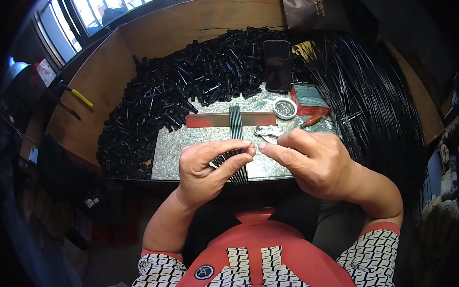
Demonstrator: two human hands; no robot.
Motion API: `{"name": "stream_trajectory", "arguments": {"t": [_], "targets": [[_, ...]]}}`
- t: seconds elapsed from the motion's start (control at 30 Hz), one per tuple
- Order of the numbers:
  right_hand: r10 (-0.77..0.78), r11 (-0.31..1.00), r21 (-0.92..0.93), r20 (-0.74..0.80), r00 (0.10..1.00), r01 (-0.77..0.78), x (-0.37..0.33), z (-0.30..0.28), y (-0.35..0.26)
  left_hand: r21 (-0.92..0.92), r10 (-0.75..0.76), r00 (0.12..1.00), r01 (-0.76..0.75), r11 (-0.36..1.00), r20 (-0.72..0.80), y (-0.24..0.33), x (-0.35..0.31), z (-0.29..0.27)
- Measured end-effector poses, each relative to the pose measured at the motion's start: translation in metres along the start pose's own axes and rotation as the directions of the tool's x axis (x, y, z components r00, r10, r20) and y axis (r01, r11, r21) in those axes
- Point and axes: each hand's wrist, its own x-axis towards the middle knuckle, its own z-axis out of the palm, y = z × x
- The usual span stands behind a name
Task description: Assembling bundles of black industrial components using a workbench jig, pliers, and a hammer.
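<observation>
My left hand [201, 165] is closed around a bunch of thin black rods [227, 156], with thumb and forefinger meeting at their right end. My right hand [317, 159] is in a pinch just beside those fingertips. Anything between its fingers is too small to make out. Beyond the hands, a row of thin dark rods [235, 118] lies side by side across a reddish bar [205, 121]. Grey-handled pliers [268, 130] rest on the speckled work surface [171, 149], partly behind my right hand.
Black tubular parts [191, 74] are heaped at left and back. Long black rods [363, 87] pile up at right. Between stand a phone [276, 66], a white cup [285, 109] of small pieces, a red box [312, 99] and an orange-handled tool [312, 120]. Wooden boards [193, 15] wall the back.
</observation>
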Motion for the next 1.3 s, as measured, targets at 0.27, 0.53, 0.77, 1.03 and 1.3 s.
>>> {"name": "stream_trajectory", "arguments": {"t": [0.27, 0.53, 0.77, 1.03, 1.3], "targets": [[-0.056, 0.993, -0.11, -0.043, 0.997, 0.051, 0.002, 0.004, 0.004, 0.04, 0.054, 0.999, -0.054, 0.998, -0.005, 0.0, 0.002, 0.001], [-0.071, 0.99, -0.12, 0.014, 0.997, 0.073, 0.008, -0.001, -0.002, 0.086, 0.075, 0.997, -0.076, 0.993, 0.008, 0.002, 0.0, 0.0], [-0.017, 0.996, -0.09, -0.057, 0.998, 0.012, 0.01, -0.004, -0.005, 0.004, 0.077, 0.996, -0.077, 0.997, 0.049, -0.003, 0.002, 0.002], [-0.101, 0.99, -0.095, 0.034, 0.994, 0.104, 0.013, -0.013, -0.003, 0.076, 0.221, 0.969, -0.23, 0.97, 0.115, -0.005, 0.006, 0.004], [0.087, 0.937, 0.341, -0.024, 0.996, -0.074, 0.025, -0.004, -0.01, 0.049, 0.169, 0.969, -0.18, 0.982, 0.179, -0.01, 0.003, 0.008]]}}
